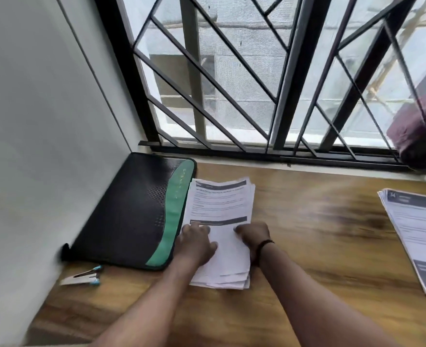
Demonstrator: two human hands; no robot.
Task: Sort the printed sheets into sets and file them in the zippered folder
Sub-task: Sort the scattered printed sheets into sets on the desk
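A stack of printed sheets (219,204) lies on the wooden desk (307,234), just right of the black and green zippered folder (131,211), which lies flat and zipped against the left wall. My left hand (197,242) lies on the stack's left side with its fingers laid over the top sheet. My right hand (253,235), a dark band at its wrist, rests on the stack's right edge with its fingers curled; the frame does not show whether they pinch the sheets. A second pile of printed sheets (417,236) lies at the desk's right edge, partly cut off by the frame.
A stapler (84,276) with blue tips lies near the desk's front left corner, by the wall. A barred window (232,96) runs along the back of the desk. A purple cloth bundle (422,131) hangs at the sill on the far right.
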